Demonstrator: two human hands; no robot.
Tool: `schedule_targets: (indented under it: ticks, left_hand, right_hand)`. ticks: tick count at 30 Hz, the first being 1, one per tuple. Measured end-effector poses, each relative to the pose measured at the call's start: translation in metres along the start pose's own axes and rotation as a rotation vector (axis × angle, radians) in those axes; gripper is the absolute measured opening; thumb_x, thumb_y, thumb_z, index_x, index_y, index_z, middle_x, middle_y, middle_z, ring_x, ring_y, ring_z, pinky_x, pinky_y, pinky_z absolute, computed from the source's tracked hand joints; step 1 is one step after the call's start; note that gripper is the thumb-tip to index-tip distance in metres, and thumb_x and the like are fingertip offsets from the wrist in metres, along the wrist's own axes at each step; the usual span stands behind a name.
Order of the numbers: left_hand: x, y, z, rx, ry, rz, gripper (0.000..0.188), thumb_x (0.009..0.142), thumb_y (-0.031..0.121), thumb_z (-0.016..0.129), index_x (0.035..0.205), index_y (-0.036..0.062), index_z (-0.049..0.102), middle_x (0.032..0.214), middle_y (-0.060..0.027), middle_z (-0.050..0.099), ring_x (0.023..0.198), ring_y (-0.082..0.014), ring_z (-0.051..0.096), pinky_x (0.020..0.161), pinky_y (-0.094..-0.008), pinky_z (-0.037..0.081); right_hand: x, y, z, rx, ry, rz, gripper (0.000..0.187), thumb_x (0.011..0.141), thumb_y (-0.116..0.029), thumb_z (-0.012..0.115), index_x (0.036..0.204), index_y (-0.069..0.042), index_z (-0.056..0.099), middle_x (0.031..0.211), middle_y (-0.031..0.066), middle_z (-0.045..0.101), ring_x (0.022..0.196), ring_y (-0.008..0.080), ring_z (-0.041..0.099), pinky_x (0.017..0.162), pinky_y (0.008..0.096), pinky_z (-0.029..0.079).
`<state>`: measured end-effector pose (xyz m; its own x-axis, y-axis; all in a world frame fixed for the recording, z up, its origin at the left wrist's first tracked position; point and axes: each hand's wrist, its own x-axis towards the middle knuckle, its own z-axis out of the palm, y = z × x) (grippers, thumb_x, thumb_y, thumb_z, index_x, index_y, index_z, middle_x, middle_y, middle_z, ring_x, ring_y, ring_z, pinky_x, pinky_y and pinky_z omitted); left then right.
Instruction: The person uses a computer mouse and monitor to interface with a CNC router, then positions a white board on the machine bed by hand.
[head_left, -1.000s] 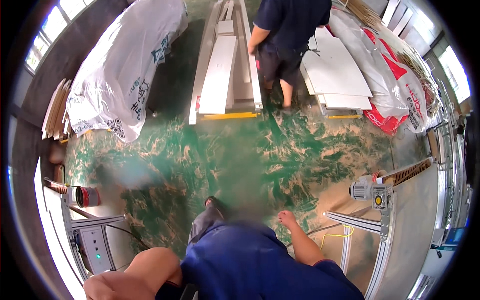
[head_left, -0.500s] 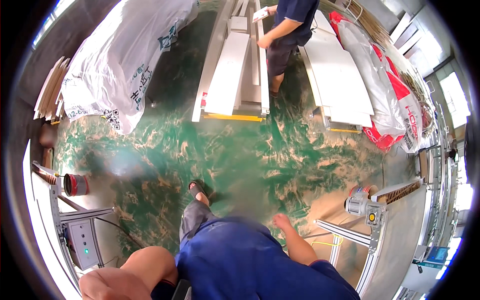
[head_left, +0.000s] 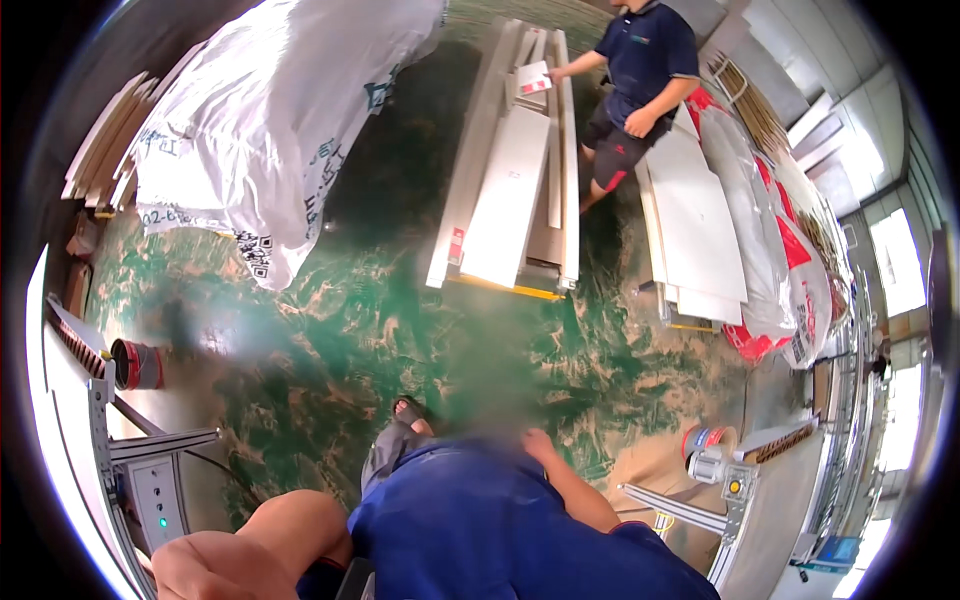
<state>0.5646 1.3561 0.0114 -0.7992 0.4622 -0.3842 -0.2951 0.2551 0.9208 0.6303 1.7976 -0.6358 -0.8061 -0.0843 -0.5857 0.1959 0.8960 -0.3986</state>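
Note:
My left arm is bent, and my left hand [head_left: 190, 570] is at the lower left with its fingers curled in, cut by the lower edge. Whatever may be inside it is hidden. My right hand [head_left: 537, 443] hangs low in front of my blue shirt [head_left: 460, 520], over the green floor; its fingers are small and smeared, and I see no object by it. Ahead lie long white boards [head_left: 508, 200] on a low cart with a yellow front edge [head_left: 505, 289]. Beside them a co-worker [head_left: 650, 60] in dark clothes holds a small white piece [head_left: 533, 77] over the boards.
A plastic-wrapped stack [head_left: 260, 110] stands far left, and more white panels [head_left: 695, 215] lie at right beside red-and-white wrapping [head_left: 790, 250]. Machine frames flank me: a control box [head_left: 158, 500] at left, a motor [head_left: 708, 467] at right. Buckets [head_left: 137, 364] stand near; sawdust streaks the green floor [head_left: 330, 350].
The view has shifted, so the board cart sits lower and further right. My right hand has swung inward toward my body. The co-worker's hand with the white piece is now over the boards.

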Motion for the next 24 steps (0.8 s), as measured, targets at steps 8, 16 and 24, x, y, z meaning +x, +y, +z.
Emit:
schedule_targets:
  ticks: [8,16,24]
  left_hand:
    - [0.006,-0.072,-0.077,0.367,0.123,0.783,0.031,0.084,0.006,0.07,0.114,0.0085,0.067,0.087,-0.0093,0.058,0.072,-0.0257,0.058,0.062,-0.0369,0.049]
    - [0.048,-0.081,-0.113,0.421,0.5,1.048,0.033,0.08,0.015,0.07,0.111,0.0055,0.066,0.087,-0.0064,0.055,0.067,-0.0245,0.055,0.057,-0.0372,0.046]
    - [0.08,-0.02,-0.147,0.483,0.774,0.588,0.034,0.081,0.028,0.069,0.105,0.005,0.065,0.086,-0.0052,0.053,0.072,-0.0238,0.052,0.06,-0.0372,0.046]
  right_hand:
    - [0.056,-0.136,-0.098,0.151,-0.088,0.129,0.039,0.089,-0.033,0.057,0.115,-0.005,0.068,0.118,0.0237,0.064,0.11,0.0411,0.061,0.091,0.0445,0.05]
    - [0.187,-0.092,-0.069,0.03,-0.228,-0.066,0.037,0.091,-0.036,0.054,0.102,-0.005,0.071,0.103,0.0214,0.069,0.097,0.0381,0.066,0.084,0.0465,0.052]
    - [0.358,-0.176,-0.123,-0.016,-0.275,-0.109,0.025,0.087,-0.026,0.062,0.093,-0.004,0.073,0.08,0.0083,0.071,0.072,0.0192,0.069,0.066,0.0345,0.054]
